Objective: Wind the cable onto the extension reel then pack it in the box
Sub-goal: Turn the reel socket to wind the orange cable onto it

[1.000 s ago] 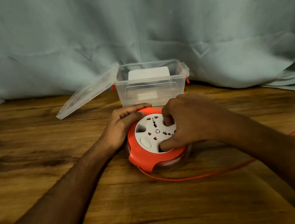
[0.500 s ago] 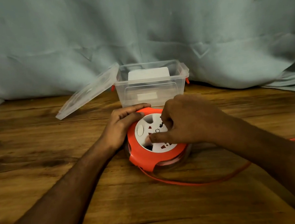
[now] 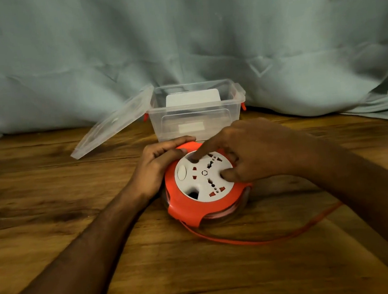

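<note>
Wooden table (image 3: 49, 213), grey-green curtain (image 3: 175, 39) behind. Extension reel (image 3: 197, 210): between both hands; left hand (image 3: 159, 168) grips its orange rim, right hand (image 3: 250, 154) fingertips press its white socket face. Cable (image 3: 261, 241): trailing beneath right forearm. Box (image 3: 197, 119): open, just beyond the hands; lid (image 3: 112, 127) leaning on it.

The scene is dim and evenly lit, with a muted greenish cast over the curtain (image 3: 175, 39). Light seems soft and comes from above and in front, since shadows fall short and faint under the arms and beside the reel (image 3: 203, 189) on the table (image 3: 36, 203). The clear box (image 3: 196, 114) shows only weak sheen, no hard glare. Detail is soft overall, and the forearms near the bottom corners look smeared and dark. The wide lens bends the table edge and stretches the outer parts.
</note>
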The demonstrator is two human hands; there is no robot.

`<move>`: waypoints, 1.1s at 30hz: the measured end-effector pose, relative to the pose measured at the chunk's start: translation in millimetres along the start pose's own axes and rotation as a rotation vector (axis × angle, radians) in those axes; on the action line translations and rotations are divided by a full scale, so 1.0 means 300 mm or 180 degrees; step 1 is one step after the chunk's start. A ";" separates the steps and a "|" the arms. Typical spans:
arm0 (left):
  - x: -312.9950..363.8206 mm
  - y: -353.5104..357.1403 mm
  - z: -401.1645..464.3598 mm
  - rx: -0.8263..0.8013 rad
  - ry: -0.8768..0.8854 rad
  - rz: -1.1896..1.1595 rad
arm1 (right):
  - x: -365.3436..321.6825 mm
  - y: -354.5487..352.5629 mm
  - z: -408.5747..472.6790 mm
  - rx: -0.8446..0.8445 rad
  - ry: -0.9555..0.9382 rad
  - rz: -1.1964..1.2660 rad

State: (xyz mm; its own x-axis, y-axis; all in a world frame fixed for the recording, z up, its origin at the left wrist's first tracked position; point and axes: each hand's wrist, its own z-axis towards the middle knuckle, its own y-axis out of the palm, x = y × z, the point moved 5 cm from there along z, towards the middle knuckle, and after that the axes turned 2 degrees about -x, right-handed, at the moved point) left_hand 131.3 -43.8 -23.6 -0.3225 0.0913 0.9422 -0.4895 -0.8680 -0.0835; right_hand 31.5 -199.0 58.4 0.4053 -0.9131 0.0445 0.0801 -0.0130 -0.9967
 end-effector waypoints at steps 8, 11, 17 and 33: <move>-0.001 0.001 0.002 -0.0041 -0.0063 0.0041 | 0.017 0.018 0.003 0.0010 0.0176 -0.0244; -0.003 -0.004 0.001 -0.0013 -0.0081 0.0052 | 0.002 0.026 0.004 0.0074 0.0282 -0.0404; 0.003 -0.006 0.001 0.0036 -0.0051 0.0096 | -0.023 0.038 0.012 0.0383 0.0314 -0.0452; -0.001 0.007 0.000 -0.0123 -0.0107 0.0047 | -0.060 0.055 0.011 0.0191 0.0724 0.0019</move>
State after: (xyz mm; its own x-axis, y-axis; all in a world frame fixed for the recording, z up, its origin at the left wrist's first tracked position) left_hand 130.3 -45.5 -23.9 -0.3028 0.0617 0.9511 -0.5160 -0.8496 -0.1092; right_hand 28.6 -181.3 41.4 0.1906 -0.9815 0.0154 0.1349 0.0106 -0.9908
